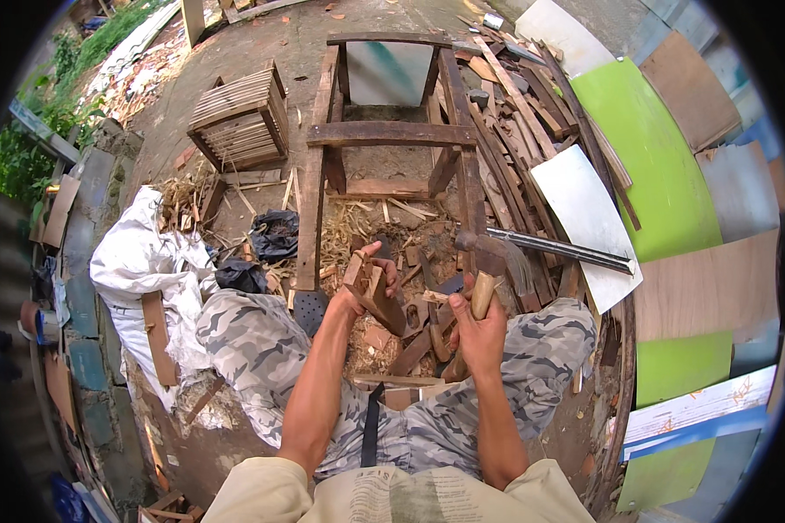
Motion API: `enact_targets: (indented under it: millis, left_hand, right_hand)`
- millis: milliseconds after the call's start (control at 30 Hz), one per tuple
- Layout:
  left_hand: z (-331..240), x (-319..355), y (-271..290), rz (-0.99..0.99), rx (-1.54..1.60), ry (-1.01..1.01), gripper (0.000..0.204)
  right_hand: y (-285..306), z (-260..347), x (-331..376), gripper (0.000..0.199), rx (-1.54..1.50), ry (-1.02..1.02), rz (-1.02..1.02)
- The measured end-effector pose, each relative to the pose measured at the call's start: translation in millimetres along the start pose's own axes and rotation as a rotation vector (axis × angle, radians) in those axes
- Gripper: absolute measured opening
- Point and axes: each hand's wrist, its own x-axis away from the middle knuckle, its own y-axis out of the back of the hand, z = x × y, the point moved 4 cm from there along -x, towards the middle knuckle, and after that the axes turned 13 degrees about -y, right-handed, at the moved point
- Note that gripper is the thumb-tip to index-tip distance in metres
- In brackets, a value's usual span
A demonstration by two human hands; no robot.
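Note:
My left hand (371, 277) is closed round a dark brown, notched wooden block (380, 301), tilted in front of my lap. In my right hand (480, 336) is a hammer (482, 296); its pale wooden handle points up toward me, and its dark head with a curved claw lies beyond the fingers. A small light piece of wood (434, 297) shows at my right thumb, between the two hands. Below them, wooden-handled tools (438, 343) and wood offcuts lie among shavings between my knees. The hands are apart, and the fingers under the hammer are partly hidden.
A dark wooden frame (391, 134) stands ahead of me, with a slatted wooden crate (240, 118) to its left. Stacked timber (532, 113) and coloured sheets (663, 166) line the right. A white sack (144, 253) and black plastic bags (275, 235) are at left.

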Motion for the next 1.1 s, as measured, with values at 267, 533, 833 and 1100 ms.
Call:
enact_targets:
  millis: [267,533,833,1100]
  left_hand:
    - [12.8,8.7,-31.2,0.290,0.095,0.134,0.077]
    - [33.6,6.6,-37.6,0.154,0.081,0.256,0.053]
    - [53.4,19.4,-56.2,0.397,0.104,0.090,0.041]
    - [21.8,21.8,-69.6,0.239,-0.213,-0.020,0.075]
  right_hand:
    - [-25.8,-11.0,19.4,0.044,-0.113,0.013,0.262]
    - [-33.8,4.5,15.0,0.033,-0.022,0.362,0.327]
    - [-24.0,17.8,20.4,0.033,-0.137,-0.074,0.386]
    - [6.0,38.2,1.9,0.031,-0.084,0.237,0.045]
